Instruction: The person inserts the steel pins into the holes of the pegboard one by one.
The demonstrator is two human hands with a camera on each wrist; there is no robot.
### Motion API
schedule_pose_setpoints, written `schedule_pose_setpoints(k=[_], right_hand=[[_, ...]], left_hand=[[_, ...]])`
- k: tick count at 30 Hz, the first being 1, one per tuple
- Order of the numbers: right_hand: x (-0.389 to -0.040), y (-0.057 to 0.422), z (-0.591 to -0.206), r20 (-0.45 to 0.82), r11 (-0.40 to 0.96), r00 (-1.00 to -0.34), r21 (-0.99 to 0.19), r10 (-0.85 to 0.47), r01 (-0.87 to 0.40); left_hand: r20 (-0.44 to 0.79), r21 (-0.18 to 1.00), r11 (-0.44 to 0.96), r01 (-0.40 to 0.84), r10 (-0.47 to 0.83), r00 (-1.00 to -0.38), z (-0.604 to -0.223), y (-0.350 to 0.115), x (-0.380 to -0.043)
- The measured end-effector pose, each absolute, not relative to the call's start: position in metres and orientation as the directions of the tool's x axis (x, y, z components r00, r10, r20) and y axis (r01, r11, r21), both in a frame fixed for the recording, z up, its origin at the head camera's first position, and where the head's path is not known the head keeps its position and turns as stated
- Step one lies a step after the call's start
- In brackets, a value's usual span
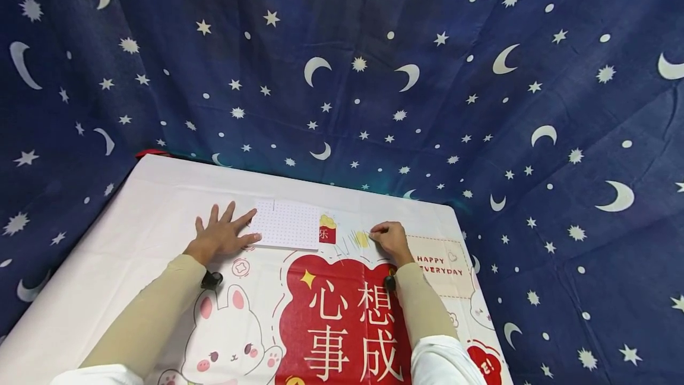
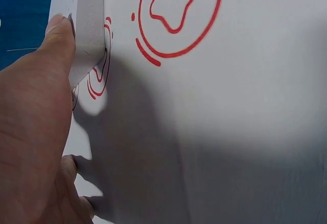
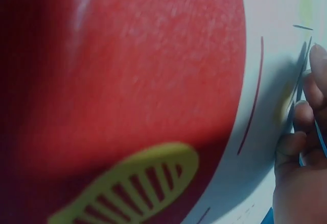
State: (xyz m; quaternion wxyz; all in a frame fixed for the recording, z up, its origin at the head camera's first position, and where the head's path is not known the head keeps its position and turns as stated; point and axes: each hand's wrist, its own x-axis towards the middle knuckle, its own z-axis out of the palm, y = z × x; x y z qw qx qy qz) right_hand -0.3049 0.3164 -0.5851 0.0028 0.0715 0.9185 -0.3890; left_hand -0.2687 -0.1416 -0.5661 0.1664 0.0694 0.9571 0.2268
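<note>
Board [image 1: 293, 226], white, rectangular, thick-edged, dotted in rows

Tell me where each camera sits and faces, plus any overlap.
Head: on the head, looking forward and down at the white dotted board, left hand, right hand and forearms.
Left wrist: worn there, facing the board's edge and tablecloth; left thumb and fingers show.
Right wrist: worn there, facing the tablecloth's red patch; right fingers show.
Head and left wrist share board and left hand.

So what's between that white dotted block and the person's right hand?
In the head view: a red-and-yellow print beside the white block, then thin needle-like lines and a yellow patch near the right hand.
</note>
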Motion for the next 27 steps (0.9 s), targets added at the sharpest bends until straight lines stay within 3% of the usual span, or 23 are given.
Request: schedule_pose_setpoints(k=[22, 27], right_hand=[[-0.3130, 0.3081, -0.5845, -0.173, 0.768, -0.974, -0.601, 0.147, 0.222], [-0.3117, 0.3123, -0.5874, -0.208, 0.717, -0.968, -0.653, 0.138, 0.243]], left_hand=[[-0.273, 0.457, 0.887, 0.070, 0.216, -0.937, -0.5671, -0.1412, -0.2702], [-0.279, 0.456, 0.888, 0.065, 0.212, -0.937, -0.5689, -0.1386, -0.2682]])
